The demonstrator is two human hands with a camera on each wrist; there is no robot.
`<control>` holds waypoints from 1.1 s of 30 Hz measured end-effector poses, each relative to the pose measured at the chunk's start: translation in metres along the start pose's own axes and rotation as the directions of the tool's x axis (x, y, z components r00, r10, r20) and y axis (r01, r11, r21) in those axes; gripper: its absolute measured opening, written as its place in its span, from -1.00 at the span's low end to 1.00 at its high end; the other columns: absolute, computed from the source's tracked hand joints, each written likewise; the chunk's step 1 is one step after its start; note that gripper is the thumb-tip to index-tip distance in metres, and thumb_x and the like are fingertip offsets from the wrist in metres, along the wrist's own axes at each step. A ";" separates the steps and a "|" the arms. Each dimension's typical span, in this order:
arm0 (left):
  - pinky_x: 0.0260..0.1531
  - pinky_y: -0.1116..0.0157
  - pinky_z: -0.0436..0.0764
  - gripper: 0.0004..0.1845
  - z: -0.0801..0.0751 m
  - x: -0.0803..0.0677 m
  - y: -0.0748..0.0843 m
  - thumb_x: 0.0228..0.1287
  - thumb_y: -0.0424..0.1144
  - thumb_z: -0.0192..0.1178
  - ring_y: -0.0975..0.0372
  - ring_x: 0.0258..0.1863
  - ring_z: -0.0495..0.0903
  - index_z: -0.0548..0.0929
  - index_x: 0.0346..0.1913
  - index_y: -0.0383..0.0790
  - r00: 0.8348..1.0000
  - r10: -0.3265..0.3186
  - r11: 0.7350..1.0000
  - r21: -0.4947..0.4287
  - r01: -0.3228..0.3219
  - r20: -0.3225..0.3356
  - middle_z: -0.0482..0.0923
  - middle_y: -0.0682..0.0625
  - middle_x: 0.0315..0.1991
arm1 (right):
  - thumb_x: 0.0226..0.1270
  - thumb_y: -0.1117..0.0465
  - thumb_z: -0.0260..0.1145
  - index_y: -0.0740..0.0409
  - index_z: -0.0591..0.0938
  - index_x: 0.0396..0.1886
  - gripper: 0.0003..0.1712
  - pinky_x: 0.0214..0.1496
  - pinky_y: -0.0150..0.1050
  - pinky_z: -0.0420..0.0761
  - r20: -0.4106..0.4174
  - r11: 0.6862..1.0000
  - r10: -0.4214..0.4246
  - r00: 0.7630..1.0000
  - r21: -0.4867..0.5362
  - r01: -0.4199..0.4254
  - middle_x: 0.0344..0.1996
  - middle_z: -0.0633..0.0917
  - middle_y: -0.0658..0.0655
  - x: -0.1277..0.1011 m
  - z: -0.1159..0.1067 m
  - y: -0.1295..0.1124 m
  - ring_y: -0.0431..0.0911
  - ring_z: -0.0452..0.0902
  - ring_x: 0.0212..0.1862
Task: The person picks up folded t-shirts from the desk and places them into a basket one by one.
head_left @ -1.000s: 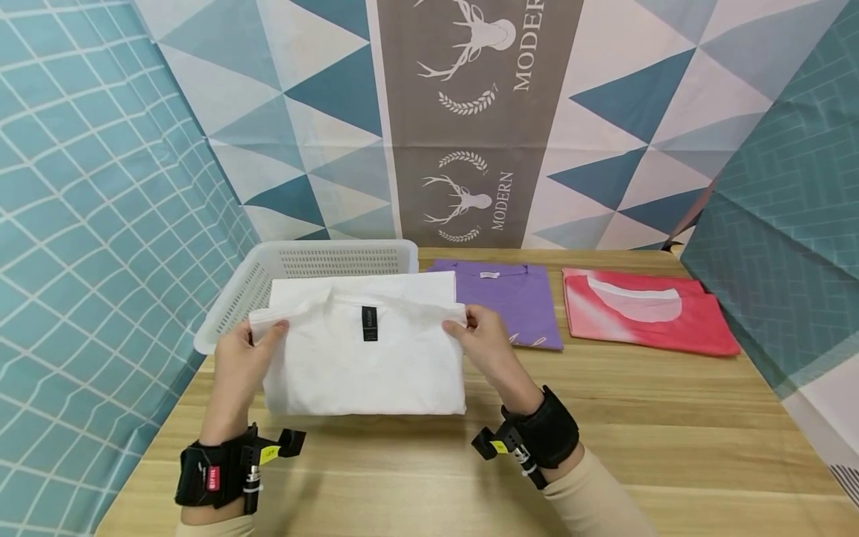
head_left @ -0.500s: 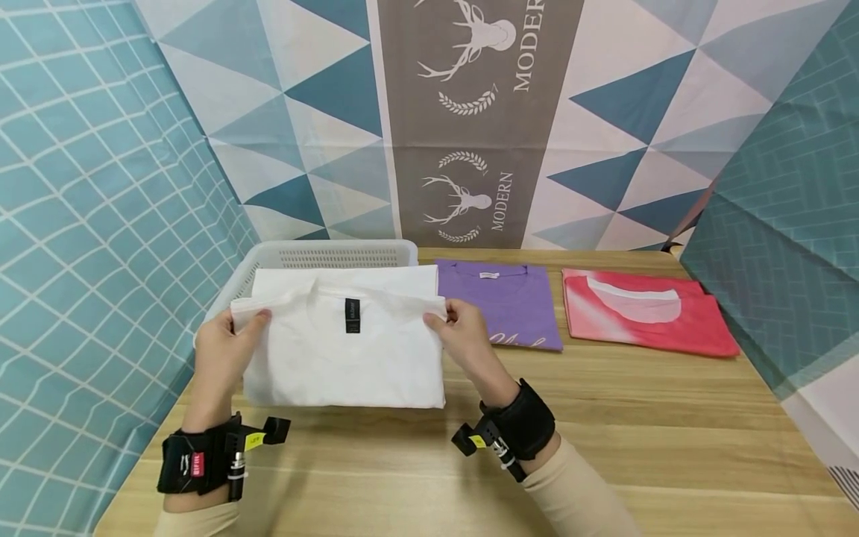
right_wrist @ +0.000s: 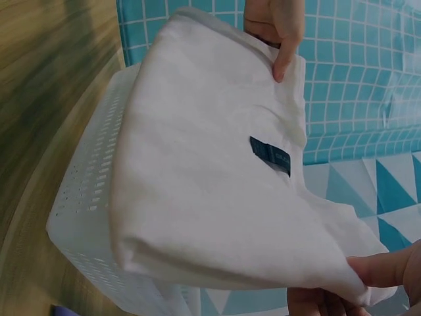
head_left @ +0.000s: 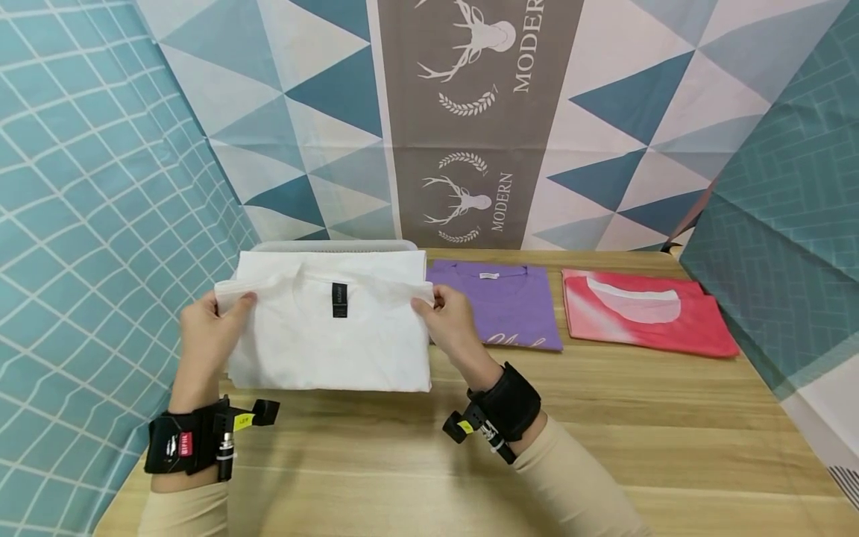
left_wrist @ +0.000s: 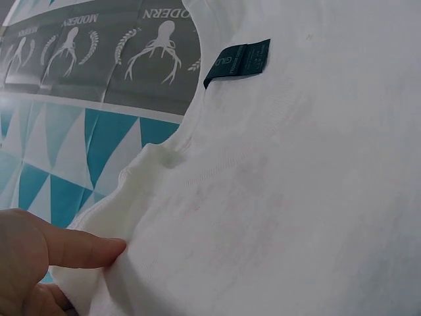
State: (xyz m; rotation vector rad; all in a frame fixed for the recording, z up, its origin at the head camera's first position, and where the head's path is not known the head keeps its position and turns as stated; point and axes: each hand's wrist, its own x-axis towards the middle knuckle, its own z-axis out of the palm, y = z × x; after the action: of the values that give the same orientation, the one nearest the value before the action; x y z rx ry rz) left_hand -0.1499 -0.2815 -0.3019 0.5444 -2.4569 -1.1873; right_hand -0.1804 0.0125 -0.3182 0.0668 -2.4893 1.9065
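A folded white T-shirt (head_left: 329,347) with a dark neck label (head_left: 339,300) hangs between both hands, its collar side up. My left hand (head_left: 206,335) pinches one shoulder corner, thumb on the front. At the opposite shoulder corner, my right hand (head_left: 452,321) pinches the cloth the same way. The right wrist view shows the shirt raised over a white perforated plastic basket (right_wrist: 92,184). In the head view the shirt hides most of that basket, and only the back rim shows.
A folded purple T-shirt (head_left: 513,306) lies on the wooden table (head_left: 604,418) just right of the white one. Farther right is a folded red and pink garment (head_left: 705,321). A blue tiled-pattern sheet (head_left: 87,224) borders the left side; a patterned cloth (head_left: 463,127) hangs behind.
Both hands have carried the white T-shirt left and away from me, to in front of and over the basket. The grip on both corners is the same. The other garments have not moved.
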 end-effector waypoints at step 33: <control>-0.40 0.51 0.40 -0.50 -0.017 0.047 0.017 0.36 -0.06 0.05 0.45 -0.33 0.38 0.52 0.19 -0.37 0.998 -0.022 1.000 0.014 0.023 -0.058 0.51 -0.21 0.16 | 0.32 0.23 0.27 0.36 0.60 -0.12 -0.73 -0.40 -0.46 0.35 -0.046 0.995 -0.031 0.998 -0.093 0.027 -0.42 0.51 0.07 0.042 0.030 -0.039 -0.18 0.36 -0.37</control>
State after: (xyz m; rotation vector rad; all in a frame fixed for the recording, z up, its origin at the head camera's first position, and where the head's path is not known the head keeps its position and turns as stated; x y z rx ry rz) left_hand -0.1857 -0.3060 -0.2710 0.6038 -2.4185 -1.1464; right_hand -0.2200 -0.0280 -0.2866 0.0563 -2.5264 1.7588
